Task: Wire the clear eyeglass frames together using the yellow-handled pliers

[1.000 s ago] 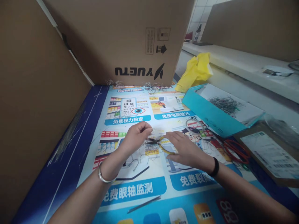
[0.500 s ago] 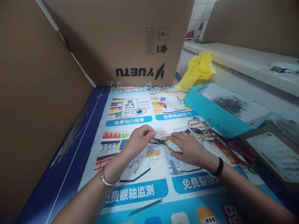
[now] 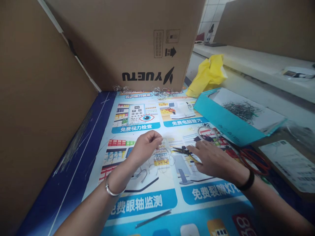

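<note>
- Step in hand: fine work on a thin wire frame, carried out low over the printed poster mat, in front of the cardboard box.
- Left hand: thumb and fingertips are pinched together on the upper edge of the wire frame, which hangs just above the mat.
- Right hand: fingers are extended and lie over the yellow handles of the small pliers. Whether they grip the handles cannot be determined.
- The plier tips point toward the wire frame, close to it but apart.
- Judgement: any further move requires a firm grip on the handles, a steady pinch, and exact placing of the tips on very thin wire.
- Hard to make out: the frame's wire outline against the busy print, its joints, and the state of the plier jaws.
- The contents of the teal tray appear only as a grey tangle.
</note>
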A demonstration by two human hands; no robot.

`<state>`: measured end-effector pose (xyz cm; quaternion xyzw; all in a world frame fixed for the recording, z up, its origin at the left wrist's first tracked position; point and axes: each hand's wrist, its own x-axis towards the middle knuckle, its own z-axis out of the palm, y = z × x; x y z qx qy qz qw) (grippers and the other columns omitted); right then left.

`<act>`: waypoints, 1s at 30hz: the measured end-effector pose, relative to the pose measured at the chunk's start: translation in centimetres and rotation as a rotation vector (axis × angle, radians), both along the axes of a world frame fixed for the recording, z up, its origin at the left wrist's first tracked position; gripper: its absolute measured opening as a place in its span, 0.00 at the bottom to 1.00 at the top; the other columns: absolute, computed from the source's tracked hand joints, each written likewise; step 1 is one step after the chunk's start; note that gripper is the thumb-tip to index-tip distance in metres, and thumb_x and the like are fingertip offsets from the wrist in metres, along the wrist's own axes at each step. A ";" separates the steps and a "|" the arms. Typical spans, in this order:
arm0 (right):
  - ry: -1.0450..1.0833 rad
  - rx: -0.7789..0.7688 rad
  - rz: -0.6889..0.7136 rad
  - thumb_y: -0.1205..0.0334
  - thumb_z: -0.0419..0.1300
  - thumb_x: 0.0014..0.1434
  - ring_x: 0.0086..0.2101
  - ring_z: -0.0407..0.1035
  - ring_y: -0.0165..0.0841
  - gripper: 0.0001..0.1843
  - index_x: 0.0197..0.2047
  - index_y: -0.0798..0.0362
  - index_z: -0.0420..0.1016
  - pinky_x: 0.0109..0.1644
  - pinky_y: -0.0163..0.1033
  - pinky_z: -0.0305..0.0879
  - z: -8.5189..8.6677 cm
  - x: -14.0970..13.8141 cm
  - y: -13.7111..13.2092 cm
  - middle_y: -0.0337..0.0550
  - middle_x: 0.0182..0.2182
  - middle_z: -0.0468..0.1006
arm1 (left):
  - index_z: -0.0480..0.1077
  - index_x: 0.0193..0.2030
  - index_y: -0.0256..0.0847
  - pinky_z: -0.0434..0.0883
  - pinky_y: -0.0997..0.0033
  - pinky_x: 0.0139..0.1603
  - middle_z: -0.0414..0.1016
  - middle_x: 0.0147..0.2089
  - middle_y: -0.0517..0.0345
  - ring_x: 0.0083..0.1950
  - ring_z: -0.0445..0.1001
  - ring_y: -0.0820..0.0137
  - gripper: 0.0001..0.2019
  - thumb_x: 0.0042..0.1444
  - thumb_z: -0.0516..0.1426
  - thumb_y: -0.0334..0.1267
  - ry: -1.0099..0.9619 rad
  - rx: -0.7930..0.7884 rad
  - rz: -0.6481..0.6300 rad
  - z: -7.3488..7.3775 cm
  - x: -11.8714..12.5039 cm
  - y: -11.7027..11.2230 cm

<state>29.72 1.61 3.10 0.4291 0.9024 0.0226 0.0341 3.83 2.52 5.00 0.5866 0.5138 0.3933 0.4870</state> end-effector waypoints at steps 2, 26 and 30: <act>-0.018 0.018 -0.025 0.68 0.55 0.48 0.39 0.64 0.43 0.20 0.46 0.57 0.71 0.42 0.43 0.57 0.0 -0.4 -0.3 0.52 0.35 0.70 | 0.67 0.29 0.38 0.64 0.74 0.31 0.67 0.26 0.63 0.26 0.66 0.76 0.05 0.53 0.55 0.37 -0.026 0.006 0.025 0.0 -0.1 0.1; 1.448 -0.821 -0.344 0.54 0.61 0.52 0.21 0.59 0.26 0.12 0.30 0.54 0.68 0.28 0.35 0.57 0.6 -9.4 0.4 0.31 0.18 0.65 | 0.67 0.29 0.39 0.65 0.74 0.33 0.67 0.27 0.63 0.29 0.67 0.74 0.05 0.54 0.55 0.36 -0.055 0.136 0.137 -0.3 0.7 -0.3; 1.475 -0.877 -0.342 0.54 0.61 0.53 0.20 0.58 0.26 0.11 0.30 0.54 0.69 0.27 0.34 0.56 0.4 -8.8 0.7 0.31 0.16 0.65 | 0.67 0.29 0.37 0.65 0.74 0.31 0.67 0.26 0.63 0.27 0.68 0.75 0.05 0.52 0.56 0.36 -0.183 0.041 0.034 -0.3 0.5 0.0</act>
